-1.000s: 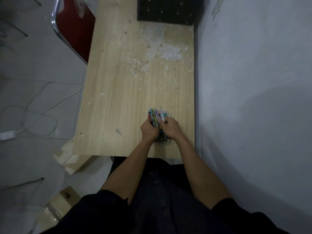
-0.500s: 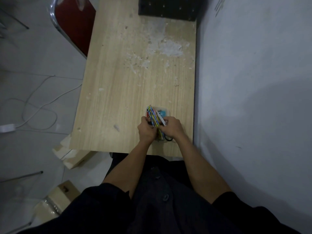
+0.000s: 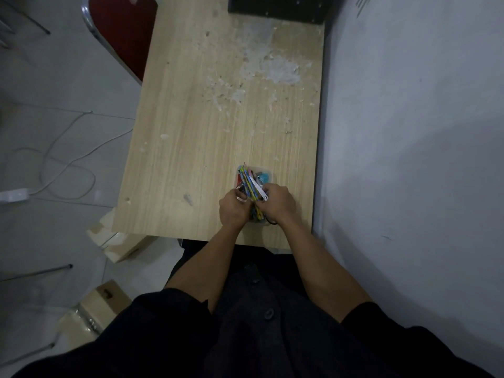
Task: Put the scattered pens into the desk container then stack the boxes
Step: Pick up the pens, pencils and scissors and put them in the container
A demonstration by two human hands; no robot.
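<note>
- Here, tan cardboard box on floor, left of light wooden desk.
- Left hand: fingers curled round bundle of coloured pens.
- Bundle tilted inside clear plastic container, near desk's front edge.
- Right hand: fingers curled, gripping same bundle.
- Black rectangular box at desk's far end, well apart.

The container stands on the desk, near right corner, pens in it. The left hand and right hand flank it, gripping the pens. A box sits at the far end.
</note>
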